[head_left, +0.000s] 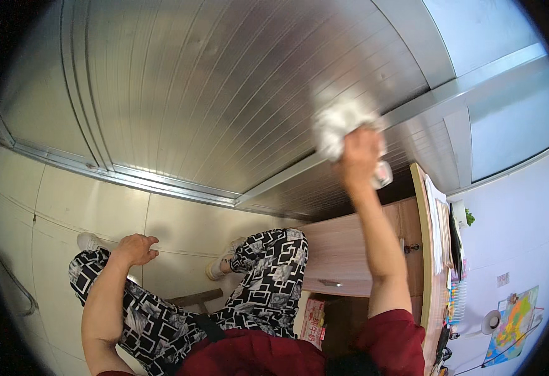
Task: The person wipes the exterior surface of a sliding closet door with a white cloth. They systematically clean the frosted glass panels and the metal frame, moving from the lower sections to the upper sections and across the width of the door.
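Note:
My right hand is stretched forward and closed around a crumpled white cloth, which is pressed to a ribbed metal door panel near its frame edge. Motion blurs the cloth a little. Part of it hangs below my palm, with a small reddish patch on it. My left hand rests by my left knee, its fingers spread apart and holding nothing. Both forearms are bare below dark red sleeves.
A wooden desk with drawers stands at the right, papers and a small potted plant on top. Underneath is a red and white box. A metal floor track runs along the door's foot above beige tiles.

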Motion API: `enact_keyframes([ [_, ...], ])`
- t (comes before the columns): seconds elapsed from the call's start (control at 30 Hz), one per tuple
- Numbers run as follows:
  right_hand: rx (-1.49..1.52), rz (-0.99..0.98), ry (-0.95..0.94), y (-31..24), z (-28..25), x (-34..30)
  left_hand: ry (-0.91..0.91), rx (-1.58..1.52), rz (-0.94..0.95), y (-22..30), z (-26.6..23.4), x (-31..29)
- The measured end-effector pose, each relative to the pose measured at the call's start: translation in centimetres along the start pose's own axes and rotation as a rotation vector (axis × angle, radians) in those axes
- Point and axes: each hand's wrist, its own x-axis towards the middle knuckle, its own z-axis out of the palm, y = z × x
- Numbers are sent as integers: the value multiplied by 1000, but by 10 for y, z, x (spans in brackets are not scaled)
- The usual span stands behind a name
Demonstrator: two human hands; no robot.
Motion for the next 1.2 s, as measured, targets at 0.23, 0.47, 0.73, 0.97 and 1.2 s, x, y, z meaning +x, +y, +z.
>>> enact_keyframes([
  [0.23,328,-157,-479,-47,7,-17,0,-6,-25,4,-9,-1],
  [0.47,16,171,290,91,-79,69,-25,42,-21,13,-11,-8],
  [0.73,109,245,126,-36,20,0,-1,28,11,10,-8,-1],
  [0.97,608,20,-4,-33,-5,-1,-16,28,0,10,-10,-2],
  [1.2,517,463,613,57,-74,122,-23,24,-38,7,-10,-7],
])
